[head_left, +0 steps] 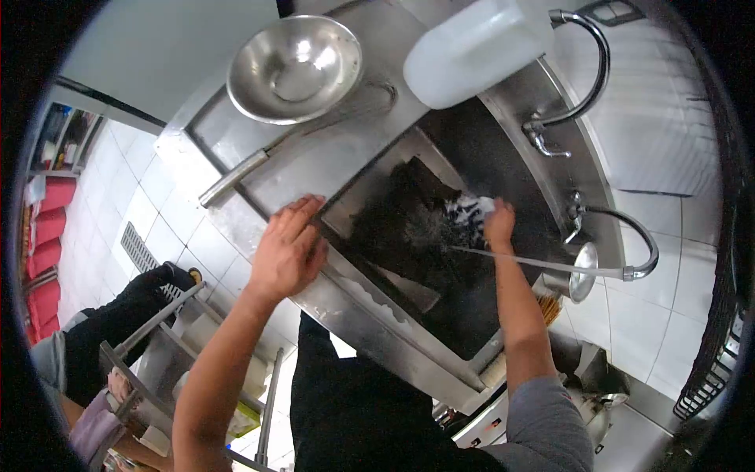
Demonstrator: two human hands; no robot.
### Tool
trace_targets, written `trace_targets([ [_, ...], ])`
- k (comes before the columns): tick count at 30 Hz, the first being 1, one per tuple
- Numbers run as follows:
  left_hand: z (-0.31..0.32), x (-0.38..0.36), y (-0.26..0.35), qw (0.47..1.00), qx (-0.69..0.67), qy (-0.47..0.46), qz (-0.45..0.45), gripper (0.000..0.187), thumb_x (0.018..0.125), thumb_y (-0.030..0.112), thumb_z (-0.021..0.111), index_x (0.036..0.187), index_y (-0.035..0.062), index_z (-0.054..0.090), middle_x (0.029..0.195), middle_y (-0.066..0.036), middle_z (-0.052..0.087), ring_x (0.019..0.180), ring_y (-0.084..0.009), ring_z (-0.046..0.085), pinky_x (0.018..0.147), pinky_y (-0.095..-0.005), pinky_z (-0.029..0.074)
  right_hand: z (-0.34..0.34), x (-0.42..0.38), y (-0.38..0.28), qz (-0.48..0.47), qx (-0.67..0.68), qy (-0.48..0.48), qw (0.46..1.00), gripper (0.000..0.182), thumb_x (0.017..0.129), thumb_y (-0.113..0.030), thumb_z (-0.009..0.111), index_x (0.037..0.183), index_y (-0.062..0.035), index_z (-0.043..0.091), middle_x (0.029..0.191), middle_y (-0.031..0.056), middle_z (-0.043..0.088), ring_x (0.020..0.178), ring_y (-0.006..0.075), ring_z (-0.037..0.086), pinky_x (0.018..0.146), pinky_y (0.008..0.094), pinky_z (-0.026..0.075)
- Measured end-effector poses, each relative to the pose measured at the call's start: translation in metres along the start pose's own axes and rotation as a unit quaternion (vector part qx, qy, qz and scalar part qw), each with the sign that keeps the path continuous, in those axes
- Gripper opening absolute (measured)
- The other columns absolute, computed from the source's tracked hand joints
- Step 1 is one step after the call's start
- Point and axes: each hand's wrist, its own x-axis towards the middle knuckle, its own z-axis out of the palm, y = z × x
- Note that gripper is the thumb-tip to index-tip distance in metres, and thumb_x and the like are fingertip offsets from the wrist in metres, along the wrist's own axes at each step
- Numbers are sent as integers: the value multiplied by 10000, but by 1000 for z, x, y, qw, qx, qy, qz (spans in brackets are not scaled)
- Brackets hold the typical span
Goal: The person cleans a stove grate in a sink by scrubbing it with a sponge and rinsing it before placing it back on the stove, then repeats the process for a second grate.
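My right hand (499, 224) reaches down into the steel sink (362, 185), its fingers closed at a patch of white suds (465, 212). What it grips under the foam, if anything, I cannot make out. A dark sheet-like surface (413, 193) lies below the suds, partly under water. Just beside that hand, a water stream (535, 262) runs from the lower faucet (633, 271) and splashes in the basin. My left hand (289, 244) rests over the near rim of the sink, fingers loosely bent and apart, with nothing in it.
On the steel drainboard sit a metal bowl (295, 69) and a long-handled tool (236, 177). A white plastic container (476, 51) stands behind the sink, near a second faucet (602, 59). A small metal cup (583, 273) is at the right. Another person (102, 315) is beside a metal rack (161, 315).
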Motion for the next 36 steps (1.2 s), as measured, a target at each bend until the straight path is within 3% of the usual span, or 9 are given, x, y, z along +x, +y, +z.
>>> trace_targets([
  [5, 2, -2, -1, 1000, -13, -1, -4, 230, 746, 16, 644, 962, -28, 579, 1312, -178, 535, 1226, -359, 505, 973, -452, 424, -17, 12, -55, 37, 118, -199, 972, 253, 803, -96, 670, 1051, -52, 642, 1001, 193, 687, 952, 330, 668, 829, 405, 502],
  [8, 3, 0, -1, 1000, -2, 4, -5, 270, 742, 12, 640, 1004, -32, 588, 1313, -174, 537, 1228, -358, 505, 973, -450, 424, -46, 25, -95, 89, 179, -78, 977, 290, 788, -99, 688, 1071, -51, 644, 957, 194, 673, 895, 371, 656, 809, 447, 503],
  [12, 4, -2, -3, 1000, 8, -13, -4, 332, 750, 16, 626, 1077, -31, 594, 1329, -172, 526, 1232, -358, 500, 969, -452, 423, 12, 17, -137, -231, 150, -22, 961, 394, 776, -70, 669, 1168, -58, 633, 1069, 204, 651, 1000, 365, 627, 908, 455, 492],
  [16, -1, 2, 0, 1000, 3, -16, -8, 324, 760, 23, 620, 1079, -27, 595, 1335, -171, 522, 1238, -355, 494, 975, -457, 417, -7, -9, -121, -239, 37, -74, 967, 443, 772, -48, 647, 1214, -61, 614, 1201, 198, 603, 1083, 381, 585, 958, 458, 474],
  [18, 0, 1, -1, 1000, 7, -20, -10, 318, 762, 28, 616, 1075, -25, 594, 1337, -171, 519, 1243, -353, 489, 978, -454, 413, -30, -20, -102, -102, 28, -373, 922, 452, 743, -2, 643, 1194, -29, 617, 1251, 188, 562, 1142, 395, 526, 991, 445, 438],
  [24, 0, 0, 0, 999, 8, -36, -14, 284, 766, 35, 613, 1044, -16, 589, 1341, -170, 513, 1240, -357, 487, 977, -458, 408, -11, -26, -184, -194, 187, -78, 960, 410, 797, -40, 593, 1206, -55, 615, 1122, 190, 602, 1026, 398, 587, 925, 450, 490],
  [32, 2, 3, -2, 1000, 17, 7, 2, 186, 747, 63, 642, 895, -20, 566, 1307, -181, 526, 1206, -343, 499, 943, -444, 411, -37, -94, -115, -115, -50, -375, 918, 403, 760, -47, 606, 1163, -43, 619, 1121, 207, 570, 966, 381, 589, 826, 448, 500],
  [34, 2, 0, -2, 1000, 12, -3, 11, 192, 745, 61, 641, 906, -18, 572, 1309, -177, 524, 1202, -339, 499, 945, -442, 409, -65, -116, -149, -140, 175, -121, 967, 373, 781, -29, 584, 1151, -37, 626, 1118, 205, 574, 973, 381, 586, 808, 467, 496],
  [36, 3, 0, 1, 1000, 5, 0, 7, 195, 742, 58, 640, 911, -15, 575, 1309, -171, 525, 1195, -339, 502, 937, -441, 412, -39, -127, -187, -76, 327, -196, 921, 368, 794, -6, 562, 1153, -38, 631, 1118, 201, 573, 987, 377, 577, 823, 457, 487],
])
